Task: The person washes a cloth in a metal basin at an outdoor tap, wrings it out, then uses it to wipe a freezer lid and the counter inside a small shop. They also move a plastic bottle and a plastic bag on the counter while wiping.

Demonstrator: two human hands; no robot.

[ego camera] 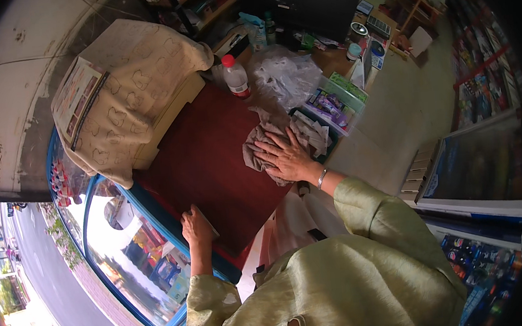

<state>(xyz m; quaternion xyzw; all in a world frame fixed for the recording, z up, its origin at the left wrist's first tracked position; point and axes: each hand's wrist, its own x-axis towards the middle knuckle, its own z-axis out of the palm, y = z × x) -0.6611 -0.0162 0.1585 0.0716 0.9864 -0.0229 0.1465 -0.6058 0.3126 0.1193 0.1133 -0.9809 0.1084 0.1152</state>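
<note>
My right hand [284, 157] presses flat, fingers spread, on a crumpled grey-brown cloth [253, 152] at the right edge of a dark red counter surface [204, 154]. At the counter's near left edge, my left hand [196, 227] rests on a thin flat object [208, 223] with a pale rim, perhaps a phone; its fingers lie along it. Beyond the cloth stand a clear plastic bottle with a red cap [236, 77] and a crumpled clear plastic bag [283, 75].
A patterned beige cloth [128, 81] covers a bulky thing at the far left. Blue-framed glass [133, 248] borders the counter's left side. At the right are a clear box of purple packets [330, 105] and a dark bin of papers [316, 135]. A black monitor [298, 8] stands behind.
</note>
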